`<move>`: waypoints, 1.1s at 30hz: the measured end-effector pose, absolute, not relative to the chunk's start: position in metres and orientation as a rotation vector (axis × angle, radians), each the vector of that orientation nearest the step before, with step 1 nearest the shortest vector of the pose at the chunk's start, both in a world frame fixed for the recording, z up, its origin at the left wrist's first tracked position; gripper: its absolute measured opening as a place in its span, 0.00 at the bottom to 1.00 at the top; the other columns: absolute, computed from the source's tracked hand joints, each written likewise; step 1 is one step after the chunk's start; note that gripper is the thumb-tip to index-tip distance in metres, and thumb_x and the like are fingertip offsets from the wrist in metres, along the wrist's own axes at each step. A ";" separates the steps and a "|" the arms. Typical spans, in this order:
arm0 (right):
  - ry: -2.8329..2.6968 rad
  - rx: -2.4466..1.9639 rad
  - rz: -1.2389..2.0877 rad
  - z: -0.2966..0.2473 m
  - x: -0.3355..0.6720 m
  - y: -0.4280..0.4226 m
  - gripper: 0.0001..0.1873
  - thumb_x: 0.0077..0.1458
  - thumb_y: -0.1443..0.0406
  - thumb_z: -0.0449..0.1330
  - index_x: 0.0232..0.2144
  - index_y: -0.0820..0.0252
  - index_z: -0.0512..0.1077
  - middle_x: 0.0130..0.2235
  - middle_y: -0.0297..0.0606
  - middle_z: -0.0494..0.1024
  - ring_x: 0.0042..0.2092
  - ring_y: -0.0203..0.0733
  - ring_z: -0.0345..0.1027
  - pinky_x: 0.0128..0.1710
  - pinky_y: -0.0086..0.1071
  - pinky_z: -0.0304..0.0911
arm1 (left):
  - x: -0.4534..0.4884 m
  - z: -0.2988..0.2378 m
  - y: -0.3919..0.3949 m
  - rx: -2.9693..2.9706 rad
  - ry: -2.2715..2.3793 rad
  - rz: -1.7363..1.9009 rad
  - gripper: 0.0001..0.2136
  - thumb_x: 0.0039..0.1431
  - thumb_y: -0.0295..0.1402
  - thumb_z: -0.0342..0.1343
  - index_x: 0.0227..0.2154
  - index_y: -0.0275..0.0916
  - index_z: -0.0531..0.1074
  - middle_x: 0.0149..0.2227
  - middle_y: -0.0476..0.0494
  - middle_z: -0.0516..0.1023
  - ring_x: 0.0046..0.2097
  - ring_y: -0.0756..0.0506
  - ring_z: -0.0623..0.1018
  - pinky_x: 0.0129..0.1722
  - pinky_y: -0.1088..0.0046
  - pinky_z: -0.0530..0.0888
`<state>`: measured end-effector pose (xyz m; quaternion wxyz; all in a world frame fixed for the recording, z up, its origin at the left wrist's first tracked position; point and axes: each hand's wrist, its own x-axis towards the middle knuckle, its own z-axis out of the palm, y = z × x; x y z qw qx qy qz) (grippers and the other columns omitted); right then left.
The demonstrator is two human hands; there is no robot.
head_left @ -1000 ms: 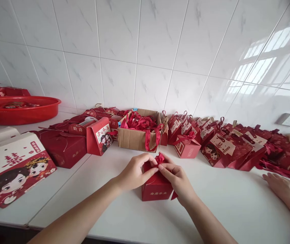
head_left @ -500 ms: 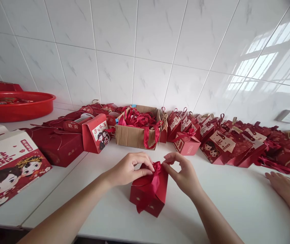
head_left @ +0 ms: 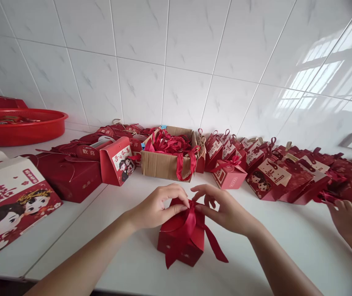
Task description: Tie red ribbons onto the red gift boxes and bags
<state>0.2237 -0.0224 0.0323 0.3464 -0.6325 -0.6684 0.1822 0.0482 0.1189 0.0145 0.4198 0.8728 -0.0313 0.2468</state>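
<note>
A small red gift box (head_left: pixel 180 238) stands on the white surface in front of me, with a glossy red ribbon (head_left: pixel 188 226) gathered at its top. One ribbon tail hangs down the front and another trails off the right side. My left hand (head_left: pixel 168 205) pinches the ribbon at the top, thumb against fingertips. Just right of the gathered point, my right hand (head_left: pixel 217 205) has its thumb near the ribbon and its index finger raised apart from it. The exact contact of the right thumb is hard to see.
Behind stands a cardboard box (head_left: pixel 165 164) full of red ribbons. Red gift boxes (head_left: pixel 274 176) line the wall on the right, and larger ones (head_left: pixel 18 201) stand left. A red basin (head_left: pixel 40 127) sits far left. Another person's hand (head_left: pixel 350 222) is at the right.
My right hand's fingers have spread from their pinch at the ribbon. A ribbon tail now lies out to the right. The other person's hand has moved slightly up.
</note>
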 end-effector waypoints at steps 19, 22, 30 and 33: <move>-2.046 -1.299 0.113 0.005 0.215 -0.027 0.23 0.61 0.73 0.49 0.44 0.45 0.78 0.35 0.38 0.59 0.36 0.38 0.60 0.32 0.32 0.63 | 0.040 0.026 0.124 2.451 0.108 0.730 0.08 0.64 0.30 0.49 0.34 0.40 0.74 0.34 0.46 0.74 0.40 0.47 0.71 0.46 0.69 0.67; -2.027 -1.297 0.129 0.005 0.215 -0.027 0.24 0.59 0.74 0.49 0.44 0.44 0.78 0.35 0.37 0.58 0.36 0.38 0.59 0.31 0.32 0.63 | 0.040 0.026 0.124 2.437 0.141 0.646 0.07 0.64 0.31 0.49 0.33 0.40 0.71 0.35 0.46 0.73 0.42 0.46 0.70 0.47 0.68 0.67; -1.997 -1.275 0.202 0.003 0.215 -0.028 0.23 0.59 0.74 0.49 0.41 0.46 0.79 0.36 0.38 0.57 0.37 0.39 0.59 0.32 0.34 0.63 | 0.036 0.027 0.125 2.410 0.184 0.405 0.04 0.60 0.30 0.51 0.36 0.42 0.70 0.43 0.45 0.68 0.50 0.44 0.67 0.54 0.66 0.64; -1.994 -1.276 0.204 0.002 0.215 -0.028 0.23 0.59 0.74 0.49 0.42 0.47 0.79 0.36 0.38 0.57 0.37 0.38 0.59 0.32 0.34 0.63 | 0.035 0.029 0.124 2.381 0.171 0.434 0.02 0.58 0.29 0.52 0.31 0.41 0.68 0.43 0.46 0.68 0.50 0.44 0.67 0.55 0.66 0.64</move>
